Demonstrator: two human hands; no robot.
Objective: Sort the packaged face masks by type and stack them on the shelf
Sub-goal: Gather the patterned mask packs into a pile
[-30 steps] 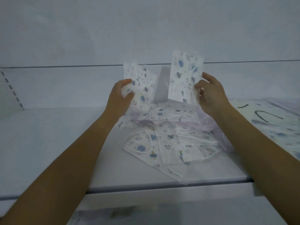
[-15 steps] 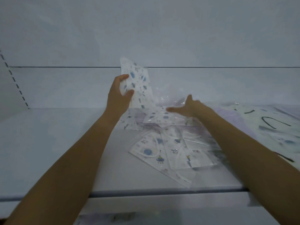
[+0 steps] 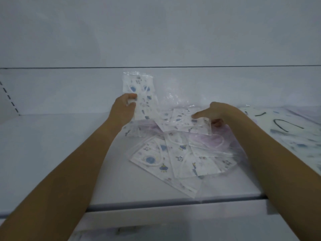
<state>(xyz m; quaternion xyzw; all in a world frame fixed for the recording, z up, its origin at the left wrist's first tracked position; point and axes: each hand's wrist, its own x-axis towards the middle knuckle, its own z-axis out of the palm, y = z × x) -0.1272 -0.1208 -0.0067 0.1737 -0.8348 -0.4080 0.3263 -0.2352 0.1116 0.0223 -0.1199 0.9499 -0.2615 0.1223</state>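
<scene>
Here, printed masks (image 3: 182, 159) in clear packets (image 3: 137, 75)

masks (image 3: 173, 159): white w/ blue cartoon print | shelf (image 3: 52, 145): plain white | right sheet (image 3: 284, 126): black strokes

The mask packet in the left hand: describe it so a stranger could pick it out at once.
On the white shelf, a loose pile of packaged masks lies in the middle. At its far-left edge the left hand pinches one packet by its side. It alone stands upright above the pile; the others lie flat, and the tilted packet in the right hand sits low.
</scene>
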